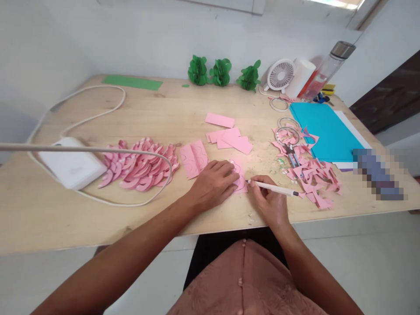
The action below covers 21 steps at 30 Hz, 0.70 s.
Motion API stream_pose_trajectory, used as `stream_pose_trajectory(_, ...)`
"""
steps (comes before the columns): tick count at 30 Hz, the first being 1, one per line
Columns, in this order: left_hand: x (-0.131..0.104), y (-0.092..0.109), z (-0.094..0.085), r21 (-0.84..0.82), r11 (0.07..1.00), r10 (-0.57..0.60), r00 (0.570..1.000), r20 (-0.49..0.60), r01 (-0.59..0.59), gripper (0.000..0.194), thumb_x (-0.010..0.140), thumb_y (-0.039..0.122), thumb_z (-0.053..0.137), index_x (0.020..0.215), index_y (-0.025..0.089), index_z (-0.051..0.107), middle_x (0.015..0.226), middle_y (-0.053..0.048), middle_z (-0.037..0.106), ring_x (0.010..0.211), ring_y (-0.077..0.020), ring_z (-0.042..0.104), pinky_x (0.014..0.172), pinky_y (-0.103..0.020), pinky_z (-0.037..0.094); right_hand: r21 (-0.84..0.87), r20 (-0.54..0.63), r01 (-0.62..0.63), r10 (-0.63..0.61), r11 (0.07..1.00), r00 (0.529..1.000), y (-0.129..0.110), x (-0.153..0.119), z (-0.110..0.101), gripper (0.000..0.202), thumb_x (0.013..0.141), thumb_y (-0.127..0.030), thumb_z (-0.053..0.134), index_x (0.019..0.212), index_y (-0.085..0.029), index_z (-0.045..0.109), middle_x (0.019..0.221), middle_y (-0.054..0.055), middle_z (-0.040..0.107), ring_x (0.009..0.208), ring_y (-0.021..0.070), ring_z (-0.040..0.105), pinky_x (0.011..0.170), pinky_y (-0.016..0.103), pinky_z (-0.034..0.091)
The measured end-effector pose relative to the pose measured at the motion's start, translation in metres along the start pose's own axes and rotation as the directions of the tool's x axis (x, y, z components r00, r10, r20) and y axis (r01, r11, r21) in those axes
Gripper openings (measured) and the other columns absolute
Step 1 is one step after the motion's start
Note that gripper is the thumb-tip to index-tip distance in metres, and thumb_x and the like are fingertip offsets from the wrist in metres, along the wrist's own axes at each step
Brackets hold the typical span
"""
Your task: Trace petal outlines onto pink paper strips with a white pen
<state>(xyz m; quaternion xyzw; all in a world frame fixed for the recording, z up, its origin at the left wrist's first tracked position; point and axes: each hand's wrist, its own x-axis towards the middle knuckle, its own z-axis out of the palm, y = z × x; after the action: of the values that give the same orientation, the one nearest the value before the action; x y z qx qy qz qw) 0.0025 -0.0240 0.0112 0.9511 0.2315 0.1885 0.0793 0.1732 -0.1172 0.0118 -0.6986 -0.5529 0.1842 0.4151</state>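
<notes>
My left hand [215, 183] lies flat, pressing a small pink paper piece [242, 185] against the table; it covers part of the sheet. Curved outlines are drawn on that paper. A white pen [277, 188] is gripped in my right hand [271, 201], its dark tip at the paper's right edge. Just left of my left hand sit pink papers with drawn curves [190, 164]. Beyond both hands, several blank pink strips [229, 136] overlap, with a single pink strip [219, 120] farther back.
On the left are a heap of cut pink petals [144, 166], a white box-shaped device [74, 164] and a looping white cable [170, 168]. Pink scraps [320, 177], scissors [290, 153] and blue sheets [328, 131] lie right. Behind stand green paper shapes [220, 72], a fan [281, 74] and a bottle [323, 72].
</notes>
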Motion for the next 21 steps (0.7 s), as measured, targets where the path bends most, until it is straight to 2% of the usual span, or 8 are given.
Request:
stream_pose_trajectory(9, -0.001, 0.000, 0.000, 0.000, 1.000, 0.001, 1.000, -0.026, -0.001, 0.018, 0.094, 0.025, 0.046, 0.100, 0.019, 0.062, 0.110, -0.011, 0.060, 0.107, -0.0251, 0.054, 0.091, -0.041, 0.042, 0.098, 0.095, -0.061, 0.051, 0.993, 0.994, 0.000, 0.019, -0.008, 0.017, 0.085, -0.032, 0.055, 0.086, -0.018, 0.066, 0.073, 0.001, 0.068, 0.052, 0.0110, 0.051, 0.050, 0.023, 0.038)
stream_pose_trajectory(21, 0.000, 0.000, 0.000, -0.007, 1.000, -0.003, 0.999, -0.036, 0.003, 0.019, 0.094, 0.025, 0.045, 0.100, 0.018, 0.062, 0.110, -0.011, 0.060, 0.106, -0.0257, 0.054, 0.092, -0.043, 0.043, 0.147, 0.146, -0.065, 0.043, 0.987, 0.988, 0.002, 0.029, -0.001, 0.017, 0.085, -0.032, 0.055, 0.084, -0.019, 0.065, 0.065, -0.001, 0.062, 0.052, 0.0111, 0.050, 0.050, 0.023, 0.036)
